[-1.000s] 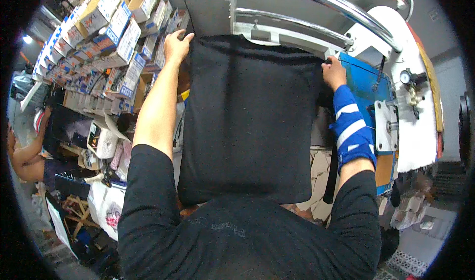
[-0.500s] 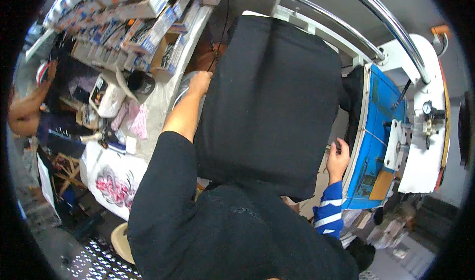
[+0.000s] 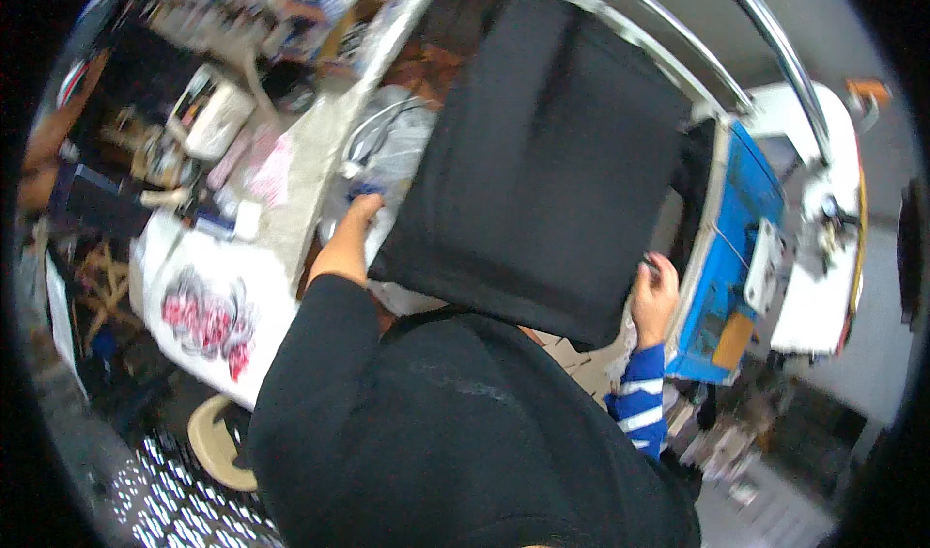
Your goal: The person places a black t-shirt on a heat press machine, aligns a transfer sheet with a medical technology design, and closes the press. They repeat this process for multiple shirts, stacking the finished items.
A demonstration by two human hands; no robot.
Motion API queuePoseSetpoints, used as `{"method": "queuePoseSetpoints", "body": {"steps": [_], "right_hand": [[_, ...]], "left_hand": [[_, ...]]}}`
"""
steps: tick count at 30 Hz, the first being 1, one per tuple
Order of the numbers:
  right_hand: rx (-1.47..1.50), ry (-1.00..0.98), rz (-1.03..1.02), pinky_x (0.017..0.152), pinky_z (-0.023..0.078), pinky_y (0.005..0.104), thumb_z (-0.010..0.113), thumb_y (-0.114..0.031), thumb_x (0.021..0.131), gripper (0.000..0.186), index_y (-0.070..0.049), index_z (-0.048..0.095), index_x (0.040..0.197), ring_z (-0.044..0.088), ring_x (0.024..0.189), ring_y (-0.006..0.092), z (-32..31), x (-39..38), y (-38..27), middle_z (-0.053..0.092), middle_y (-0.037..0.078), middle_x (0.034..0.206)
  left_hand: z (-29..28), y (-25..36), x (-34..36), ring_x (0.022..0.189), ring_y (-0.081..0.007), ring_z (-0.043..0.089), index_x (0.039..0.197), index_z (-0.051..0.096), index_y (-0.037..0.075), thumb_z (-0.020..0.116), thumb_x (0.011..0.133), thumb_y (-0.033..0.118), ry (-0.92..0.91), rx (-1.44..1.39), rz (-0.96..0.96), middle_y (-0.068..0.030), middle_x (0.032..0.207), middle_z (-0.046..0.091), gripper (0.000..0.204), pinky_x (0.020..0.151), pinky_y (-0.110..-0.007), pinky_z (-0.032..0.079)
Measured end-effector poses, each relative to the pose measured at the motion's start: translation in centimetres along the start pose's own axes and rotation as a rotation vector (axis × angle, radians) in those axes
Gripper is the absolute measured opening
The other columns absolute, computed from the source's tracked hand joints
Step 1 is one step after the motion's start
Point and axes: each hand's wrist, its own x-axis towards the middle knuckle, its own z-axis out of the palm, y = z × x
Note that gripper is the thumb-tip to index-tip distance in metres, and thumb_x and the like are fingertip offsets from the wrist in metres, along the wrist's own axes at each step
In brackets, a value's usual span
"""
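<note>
A black garment point(image 3: 552, 160) lies stretched over a flat platen, its near edge hanging in front of my body. Beside its lower left side is my left hand point(image 3: 364, 209), next to a clear plastic bag point(image 3: 405, 126) and something small and blue. Its fingers are blurred and partly hidden. At the garment's right edge, my right hand point(image 3: 655, 296) has curled fingers, with something dark between thumb and fingers that I cannot make out. A blue and white striped cuff point(image 3: 641, 398) covers that wrist.
On the right stands a heat press with a blue panel point(image 3: 731, 243), a white arm point(image 3: 819, 301) and chrome rails point(image 3: 775, 54). A cluttered bench point(image 3: 334, 131) runs along the left, with a white cloth printed in pink point(image 3: 213, 306) near it. A beige bucket point(image 3: 208, 441) stands lower left.
My left hand has come off the garment's left edge and moved nearer to me. My right hand has curled in at the right edge. The whole view has shifted and tilted.
</note>
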Motion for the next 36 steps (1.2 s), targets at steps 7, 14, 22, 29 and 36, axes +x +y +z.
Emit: {"method": "queuePoseSetpoints", "body": {"steps": [7, 14, 22, 29, 36], "right_hand": [[-0.141, 0.137, -0.141, 0.100, 0.049, 0.0430, 0.070, -0.010, 0.087, 0.021, -0.003, 0.070, 0.106, 0.063, 0.113, 0.0349, 1.6, 4.5, -3.9, 0.069, 0.016, 0.117], [-0.036, 0.137, -0.234, 0.087, 0.053, 0.0440, 0.069, -0.004, 0.084, 0.025, -0.003, 0.069, 0.109, 0.067, 0.093, 0.0328, 5.6, 10.0, -4.5, 0.071, 0.013, 0.095], [-0.230, -0.070, -0.549, 0.080, 0.053, 0.0440, 0.062, -0.002, 0.084, 0.031, -0.004, 0.062, 0.116, 0.067, 0.086, 0.0327, 6.4, 13.1, -5.0, 0.071, 0.014, 0.085], [-0.649, -0.132, 0.113, 0.073, 0.060, 0.0520, 0.059, -0.004, 0.087, 0.015, 0.002, 0.063, 0.100, 0.073, 0.081, 0.0413, -0.3, 12.3, 1.9, 0.070, 0.023, 0.080], [-0.362, -0.106, 0.128, 0.085, 0.057, 0.0505, 0.067, -0.012, 0.087, 0.027, -0.001, 0.067, 0.112, 0.070, 0.095, 0.0418, -0.4, 9.3, 0.9, 0.071, 0.026, 0.106]], "left_hand": [[-5.2, 4.7, -9.1, 0.076, -0.0384, 0.074, 0.107, 0.069, -0.007, 0.068, 0.091, 0.029, -0.422, 0.528, 0.115, -0.0221, 0.095, 0.073, 0.039, 0.061, -0.051, 0.058], [-10.4, 15.0, -22.5, 0.097, -0.0326, 0.072, 0.115, 0.071, -0.001, 0.062, 0.094, 0.020, 0.583, 0.281, 0.963, -0.0210, 0.104, 0.074, 0.031, 0.088, -0.040, 0.055], [-2.2, 24.7, -28.1, 0.095, -0.0327, 0.068, 0.111, 0.069, 0.004, 0.067, 0.087, 0.007, 0.498, 0.344, 1.618, -0.0125, 0.098, 0.072, 0.025, 0.087, -0.044, 0.051], [1.0, 26.8, -28.2, 0.089, -0.0331, 0.070, 0.113, 0.069, 0.004, 0.070, 0.084, 0.001, 0.468, 0.417, 1.740, -0.0141, 0.095, 0.073, 0.029, 0.080, -0.043, 0.055], [5.5, 28.8, -27.9, 0.090, -0.0289, 0.070, 0.117, 0.064, 0.006, 0.071, 0.085, 0.002, 0.343, 0.463, 1.838, -0.0080, 0.093, 0.073, 0.033, 0.080, -0.040, 0.053]]}}
